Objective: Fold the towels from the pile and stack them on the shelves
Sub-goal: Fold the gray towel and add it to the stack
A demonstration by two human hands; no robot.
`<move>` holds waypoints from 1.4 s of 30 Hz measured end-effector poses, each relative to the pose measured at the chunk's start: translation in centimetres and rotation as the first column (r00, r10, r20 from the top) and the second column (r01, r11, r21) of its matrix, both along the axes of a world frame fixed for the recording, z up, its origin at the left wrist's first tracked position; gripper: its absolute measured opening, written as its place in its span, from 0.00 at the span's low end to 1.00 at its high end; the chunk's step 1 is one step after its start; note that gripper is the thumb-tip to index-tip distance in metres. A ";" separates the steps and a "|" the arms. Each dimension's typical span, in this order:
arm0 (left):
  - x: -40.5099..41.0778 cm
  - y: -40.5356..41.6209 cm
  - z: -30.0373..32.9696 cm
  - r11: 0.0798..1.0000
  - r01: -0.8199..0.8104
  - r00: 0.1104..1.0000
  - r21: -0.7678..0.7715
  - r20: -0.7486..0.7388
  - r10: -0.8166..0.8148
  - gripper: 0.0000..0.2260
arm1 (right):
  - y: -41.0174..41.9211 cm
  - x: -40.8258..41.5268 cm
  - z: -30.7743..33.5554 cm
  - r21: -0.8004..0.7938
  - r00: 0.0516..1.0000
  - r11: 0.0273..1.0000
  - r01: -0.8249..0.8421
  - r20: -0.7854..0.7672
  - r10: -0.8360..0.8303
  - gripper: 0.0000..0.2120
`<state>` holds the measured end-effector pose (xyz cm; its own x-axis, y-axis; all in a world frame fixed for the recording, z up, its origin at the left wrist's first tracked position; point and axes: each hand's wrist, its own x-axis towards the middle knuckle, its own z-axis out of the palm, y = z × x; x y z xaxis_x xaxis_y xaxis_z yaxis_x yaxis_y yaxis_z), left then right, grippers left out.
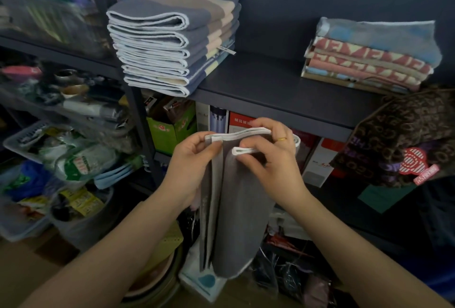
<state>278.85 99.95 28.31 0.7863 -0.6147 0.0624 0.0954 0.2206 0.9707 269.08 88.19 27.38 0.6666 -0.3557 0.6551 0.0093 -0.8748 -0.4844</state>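
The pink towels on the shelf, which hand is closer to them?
Right. The right hand pinches the gray towel below and left of the pink towels. The left hand holds the towel's other corner, farther left.

Two bare forearms reach in from the lower edge, with no sleeves in sight. The right hand [268,157] wears a thin gold ring [282,139] on one finger. The left hand [190,160] shows no jewellery; its nails are short and unpainted.

Bare shelf [268,86] gap between striped stack [172,41] and pink stack [369,58]; brown towel [403,135] overhangs right.
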 end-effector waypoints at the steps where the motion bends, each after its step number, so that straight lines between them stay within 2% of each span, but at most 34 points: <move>1: -0.1 0.1 0.1 1.000 0.012 1.000 -0.002 0.011 -0.012 0.06 | 0.2 0.1 0.2 -0.036 0.999 0.999 -0.032 -0.006 0.032 0.10; 4: -0.7 0.3 0.0 0.997 0.070 0.997 -0.008 0.041 -0.070 0.07 | 0.7 0.5 0.6 -0.003 0.991 0.991 -0.135 0.018 0.135 0.07; 9: -0.4 1.0 0.2 0.996 0.089 0.996 0.010 -0.013 -0.089 0.10 | 1.0 0.5 0.3 -0.037 0.992 0.993 -0.115 0.054 0.117 0.04; 11: 0.0 1.1 0.5 0.998 0.053 0.998 0.039 -0.014 -0.053 0.10 | 1.1 0.5 0.1 -0.013 0.988 0.989 -0.144 0.053 0.145 0.01; 16: 1.1 0.8 0.5 0.998 -0.052 0.998 0.036 0.049 0.051 0.10 | 1.6 0.8 0.6 0.027 0.968 0.971 -0.239 0.086 0.236 0.04; 18: 0.8 0.7 0.1 0.999 -0.010 0.996 0.045 0.093 0.006 0.11 | 1.8 1.1 0.7 0.037 0.970 0.973 -0.229 0.088 0.225 0.04; 21: 0.1 0.8 -0.3 0.995 0.096 0.992 -0.013 0.080 -0.094 0.13 | 1.7 1.4 0.8 0.059 0.979 0.980 -0.191 0.083 0.186 0.04; 24: 0.0 0.9 -0.2 0.985 0.165 0.983 -0.047 0.088 -0.160 0.10 | 1.3 1.2 0.9 0.037 0.985 0.987 -0.159 0.069 0.157 0.03; 28: 0.7 0.7 -0.6 0.995 0.088 0.974 0.045 0.205 -0.096 0.09 | 1.0 1.2 0.2 -0.019 0.993 0.994 -0.104 0.059 0.105 0.04; 30: 0.6 0.4 -0.6 0.998 0.043 0.974 0.053 0.218 -0.054 0.10 | 1.1 1.2 0.0 -0.116 0.997 0.993 -0.037 0.064 0.045 0.06; 32: 0.2 0.2 -0.5 0.999 0.024 0.986 0.027 0.166 -0.028 0.11 | 1.4 1.2 0.1 -0.183 0.999 0.983 -0.031 0.035 0.037 0.07; 37: -0.3 0.6 -0.8 0.988 0.148 0.988 -0.045 0.042 -0.146 0.10 | 1.6 1.2 0.5 -0.123 1.000 0.992 0.003 -0.012 -0.004 0.10; 39: -0.2 0.9 -0.7 0.980 0.197 0.977 -0.036 0.091 -0.193 0.11 | 1.7 1.0 0.5 -0.137 1.000 0.990 0.028 -0.007 -0.029 0.10; 42: 0.6 1.0 -0.2 0.978 0.205 0.946 0.050 0.245 -0.211 0.08 | 1.4 1.0 0.7 -0.128 0.998 0.991 0.038 -0.052 -0.045 0.13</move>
